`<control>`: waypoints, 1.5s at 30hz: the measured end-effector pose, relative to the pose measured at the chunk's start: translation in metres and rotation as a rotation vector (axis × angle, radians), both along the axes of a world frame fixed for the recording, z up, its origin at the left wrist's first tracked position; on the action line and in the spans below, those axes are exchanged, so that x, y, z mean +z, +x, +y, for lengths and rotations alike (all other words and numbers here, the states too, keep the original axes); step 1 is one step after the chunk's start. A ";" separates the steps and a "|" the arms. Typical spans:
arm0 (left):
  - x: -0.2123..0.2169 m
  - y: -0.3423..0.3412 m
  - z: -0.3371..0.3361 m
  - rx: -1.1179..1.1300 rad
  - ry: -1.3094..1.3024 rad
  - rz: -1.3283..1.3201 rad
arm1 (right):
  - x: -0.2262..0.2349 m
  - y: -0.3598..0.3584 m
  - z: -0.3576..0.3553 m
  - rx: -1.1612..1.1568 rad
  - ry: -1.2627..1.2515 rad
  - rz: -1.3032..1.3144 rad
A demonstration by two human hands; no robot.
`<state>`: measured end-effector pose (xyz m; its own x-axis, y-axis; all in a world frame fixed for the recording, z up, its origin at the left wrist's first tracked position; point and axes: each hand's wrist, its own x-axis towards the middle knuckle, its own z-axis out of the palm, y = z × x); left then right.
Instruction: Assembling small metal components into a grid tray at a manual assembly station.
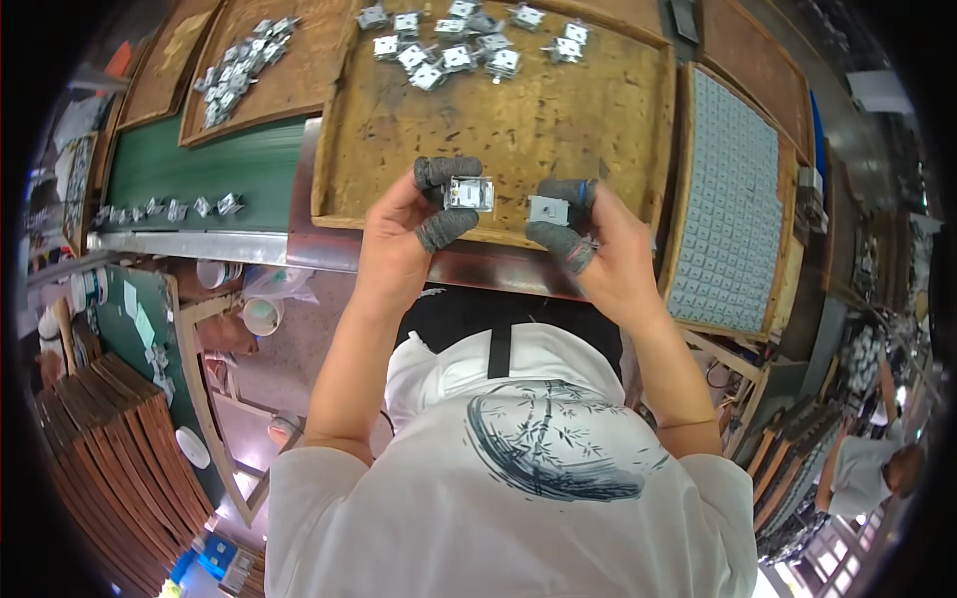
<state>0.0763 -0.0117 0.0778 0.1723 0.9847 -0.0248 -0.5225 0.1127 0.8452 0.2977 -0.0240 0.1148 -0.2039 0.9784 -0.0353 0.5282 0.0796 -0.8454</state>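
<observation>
Head view: left hand [399, 227] pinching frame [473, 193], right hand [616, 244] pinching plate [547, 210]; 2 pieces apart over near edge of tray [528, 115], metal parts [456, 57] clustered at far end.

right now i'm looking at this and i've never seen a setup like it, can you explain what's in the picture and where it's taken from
There is no robot here: you see a person's own two hands, with grey covers on some fingers. The single picture comes from a camera on their head looking down; its wide lens bends straight edges.

The left hand holds a boxy metal part; the right hand holds a flat-faced metal piece. Each grip uses thumb and finger.

Beneath is a wooden tray with loose metal parts at its far end. To the left, more parts line a green surface; to the right, small pale pieces sit in rows.
</observation>
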 end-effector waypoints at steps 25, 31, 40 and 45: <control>-0.002 0.067 0.001 -0.194 0.003 0.282 | -0.007 0.018 0.003 -0.043 0.504 -0.349; 0.016 0.087 0.001 -0.162 0.276 0.928 | -0.014 0.029 -0.001 -0.116 0.537 -0.290; -0.009 0.093 0.014 -0.203 0.628 0.799 | -0.010 0.055 0.001 0.019 -0.111 0.037; -0.003 0.096 0.011 -0.214 0.701 0.857 | -0.017 0.059 -0.003 -0.025 0.006 0.096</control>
